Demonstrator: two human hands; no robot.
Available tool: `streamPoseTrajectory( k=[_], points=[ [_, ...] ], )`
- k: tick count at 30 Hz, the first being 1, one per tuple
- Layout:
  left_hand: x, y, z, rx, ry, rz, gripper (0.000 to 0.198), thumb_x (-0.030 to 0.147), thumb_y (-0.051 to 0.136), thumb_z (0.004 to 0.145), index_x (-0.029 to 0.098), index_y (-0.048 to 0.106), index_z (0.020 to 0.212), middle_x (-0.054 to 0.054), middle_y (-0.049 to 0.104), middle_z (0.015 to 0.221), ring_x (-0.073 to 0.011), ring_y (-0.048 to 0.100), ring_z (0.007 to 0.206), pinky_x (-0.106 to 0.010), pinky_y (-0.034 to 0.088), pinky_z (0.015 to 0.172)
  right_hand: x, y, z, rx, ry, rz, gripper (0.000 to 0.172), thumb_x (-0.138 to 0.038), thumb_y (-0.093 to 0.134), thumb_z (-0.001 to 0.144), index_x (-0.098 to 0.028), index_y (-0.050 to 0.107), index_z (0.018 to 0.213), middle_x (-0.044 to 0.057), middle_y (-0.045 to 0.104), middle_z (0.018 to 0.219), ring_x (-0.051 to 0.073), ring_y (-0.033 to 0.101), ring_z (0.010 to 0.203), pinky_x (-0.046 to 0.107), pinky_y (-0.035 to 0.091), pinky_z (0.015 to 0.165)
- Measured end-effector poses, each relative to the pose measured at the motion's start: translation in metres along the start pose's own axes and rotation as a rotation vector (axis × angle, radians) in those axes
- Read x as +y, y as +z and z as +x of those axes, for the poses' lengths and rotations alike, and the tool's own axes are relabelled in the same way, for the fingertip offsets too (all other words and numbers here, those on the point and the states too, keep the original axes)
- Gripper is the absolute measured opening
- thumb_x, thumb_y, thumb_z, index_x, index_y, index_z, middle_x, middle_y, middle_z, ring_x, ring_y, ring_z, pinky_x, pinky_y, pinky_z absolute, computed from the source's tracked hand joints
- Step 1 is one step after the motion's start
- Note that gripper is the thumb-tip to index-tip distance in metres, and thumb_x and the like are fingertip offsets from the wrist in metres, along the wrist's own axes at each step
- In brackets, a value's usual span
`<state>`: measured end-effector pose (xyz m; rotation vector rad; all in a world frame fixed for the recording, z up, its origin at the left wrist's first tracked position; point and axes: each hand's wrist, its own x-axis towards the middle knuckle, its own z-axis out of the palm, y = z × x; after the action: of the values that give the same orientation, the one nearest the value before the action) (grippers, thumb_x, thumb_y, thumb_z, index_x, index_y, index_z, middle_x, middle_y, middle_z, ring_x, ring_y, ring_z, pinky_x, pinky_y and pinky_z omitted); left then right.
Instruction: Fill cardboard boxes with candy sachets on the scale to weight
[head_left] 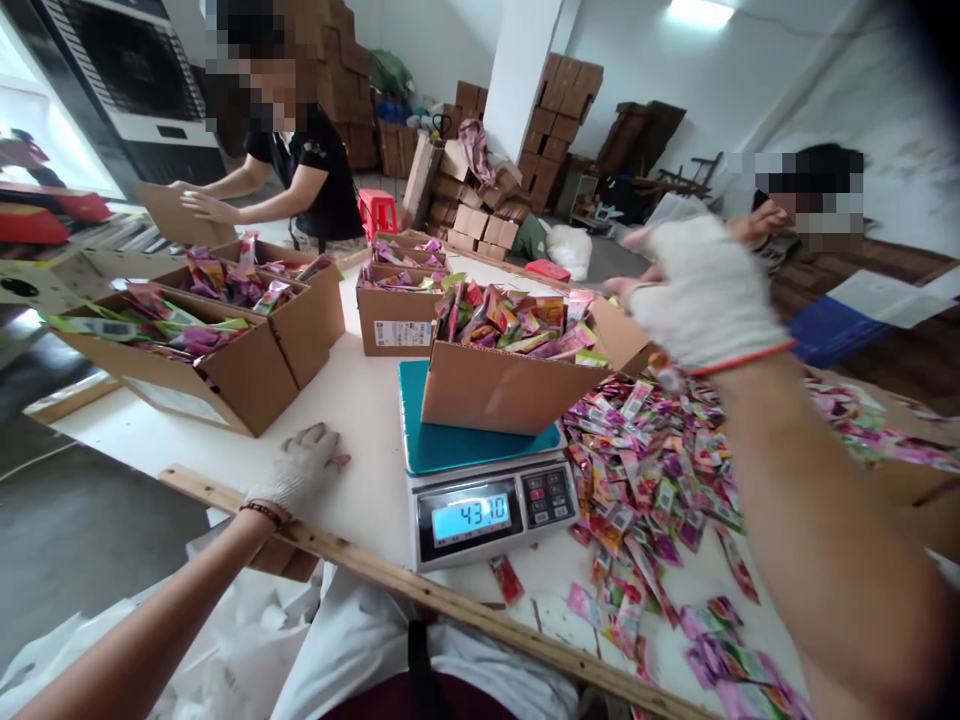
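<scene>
One open carton point(502, 390) on scale point(480, 480), heaped with shiny packets point(517, 325). Probably moderately heavy, stiff-walled; packets slippery, quick to spill. Best lifted level, low at both ends. Left hand point(300, 470) at 8 o'clock, flat on bench point(367, 500), fingers loosely spread. Right hand point(697, 285) raised at 2 o'clock; cannot tell whether pinching. Display point(471, 518), 6 o'clock: "43", unclear digit, ".0". White label point(402, 333), 10 o'clock: illegible.

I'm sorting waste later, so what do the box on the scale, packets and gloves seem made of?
Box: likely cardboard, matte brown, with thin, straight cut edges. Packets: probably plastic film, shiny, with printed, creased faces. Gloves: apparently knitted fabric, matte and softly wrinkled; fibre unclear.
</scene>
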<state>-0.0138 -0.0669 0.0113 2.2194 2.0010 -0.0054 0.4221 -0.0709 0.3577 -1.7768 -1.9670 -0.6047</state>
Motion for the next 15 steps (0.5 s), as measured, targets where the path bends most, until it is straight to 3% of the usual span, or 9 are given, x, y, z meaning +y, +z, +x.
streamPoseTrajectory(
  k=[3,6,10,13,15],
  points=[
    [-0.003,0.004,0.0,0.016,0.027,0.002,0.052,0.042,0.036,0.102,0.017,0.063,0.139,-0.019,0.047,0.159,-0.036,0.046,0.145,-0.049,0.039,0.122,-0.039,0.041,0.015,-0.262,0.009,-0.105,0.037,-0.028,0.071,0.09,-0.013,0.071,0.123,0.018,0.066,0.127,0.036,0.066,0.116,0.048,0.055,0.1],
    [-0.005,0.005,0.0,0.028,0.03,0.014,0.05,0.041,0.035,0.103,0.019,0.063,0.139,-0.017,0.049,0.158,-0.0341,0.047,0.145,-0.047,0.039,0.122,-0.048,0.065,0.025,-0.338,0.012,-0.107,0.027,-0.014,0.067,0.084,-0.013,0.075,0.11,0.018,0.07,0.12,0.035,0.068,0.11,0.044,0.055,0.093],
    [-0.004,0.006,0.0,0.031,0.014,0.003,0.049,0.039,0.041,0.101,0.018,0.064,0.139,-0.017,0.05,0.157,-0.0343,0.048,0.145,-0.048,0.04,0.122,-0.023,0.056,0.023,-0.204,0.054,0.085,0.02,-0.013,0.067,0.083,-0.013,0.077,0.101,0.013,0.075,0.102,0.031,0.069,0.103,0.039,0.053,0.089],
    [-0.005,0.008,0.002,0.044,0.025,-0.015,0.049,0.039,0.041,0.101,0.016,0.065,0.137,-0.019,0.05,0.157,-0.0361,0.048,0.144,-0.05,0.04,0.122,0.009,0.027,0.015,-0.007,0.197,0.201,0.021,-0.02,0.068,0.086,-0.016,0.078,0.105,0.01,0.075,0.096,0.027,0.069,0.092,0.038,0.052,0.085],
    [-0.006,0.01,0.003,0.046,0.034,-0.014,0.051,0.04,0.04,0.101,0.015,0.064,0.138,-0.019,0.05,0.157,-0.0369,0.047,0.145,-0.05,0.039,0.122,0.037,0.006,0.007,0.137,0.28,0.117,0.021,-0.025,0.07,0.088,-0.017,0.078,0.105,0.012,0.074,0.095,0.029,0.068,0.092,0.041,0.051,0.087]
  ],
)
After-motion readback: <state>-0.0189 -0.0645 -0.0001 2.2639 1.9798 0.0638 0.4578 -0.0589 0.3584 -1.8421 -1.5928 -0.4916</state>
